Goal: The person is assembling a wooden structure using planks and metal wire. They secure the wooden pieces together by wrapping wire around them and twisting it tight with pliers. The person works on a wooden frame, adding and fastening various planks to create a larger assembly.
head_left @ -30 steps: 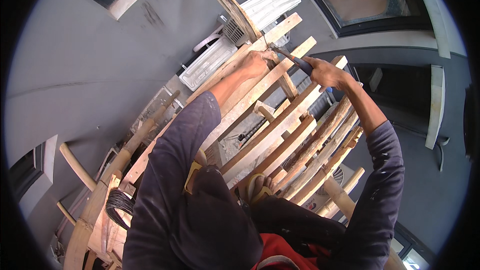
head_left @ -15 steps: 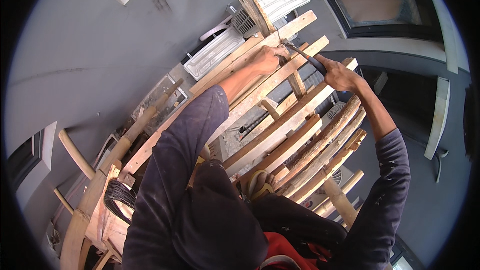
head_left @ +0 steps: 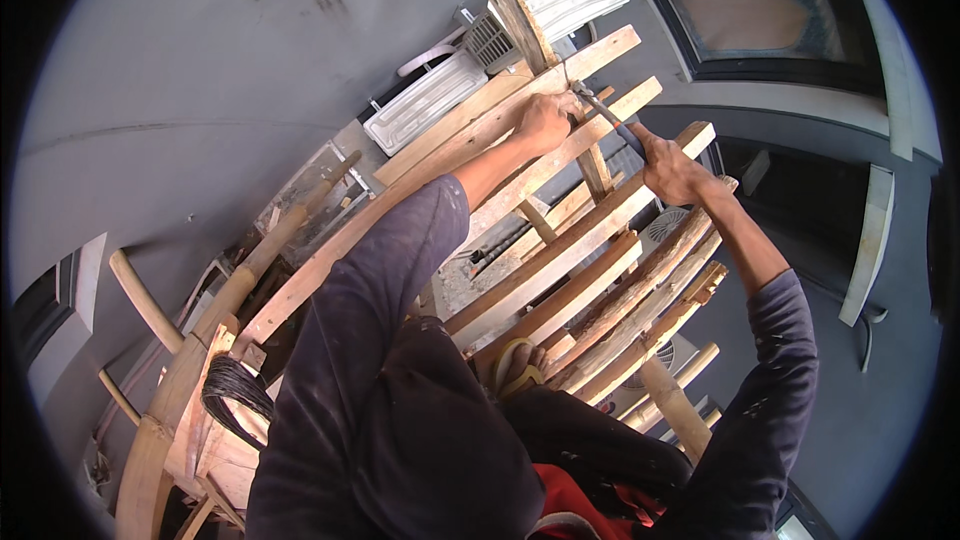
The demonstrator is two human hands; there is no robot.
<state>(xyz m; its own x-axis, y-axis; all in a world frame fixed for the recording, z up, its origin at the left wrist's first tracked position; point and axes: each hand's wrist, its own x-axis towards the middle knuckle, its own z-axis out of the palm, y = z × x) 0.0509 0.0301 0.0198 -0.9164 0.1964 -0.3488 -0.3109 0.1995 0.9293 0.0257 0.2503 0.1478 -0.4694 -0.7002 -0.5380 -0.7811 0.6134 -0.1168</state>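
My right hand (head_left: 672,168) is closed around the dark grip of a hammer (head_left: 606,113), which has a bare metal shaft. The hammer's head reaches the spot where a rough upright wooden post (head_left: 508,2) meets a long pale plank (head_left: 600,50). Just left of that head, my left hand (head_left: 543,124) is pinched at the joint; what its fingers hold is too small to make out. A thin dark wire (head_left: 564,70) loops up beside the post. Below my hands runs a second squared timber (head_left: 620,110).
Several timbers (head_left: 600,215) lie side by side with gaps between them, and my sandalled foot (head_left: 519,365) rests there. A coil of black wire (head_left: 232,390) hangs at the left by a bamboo pole (head_left: 215,310). White outdoor units (head_left: 425,105) stand against the grey wall (head_left: 180,90).
The hammer and my right hand have shifted slightly downward in the picture. My left hand stays at the joint, and the whole view has moved a little.
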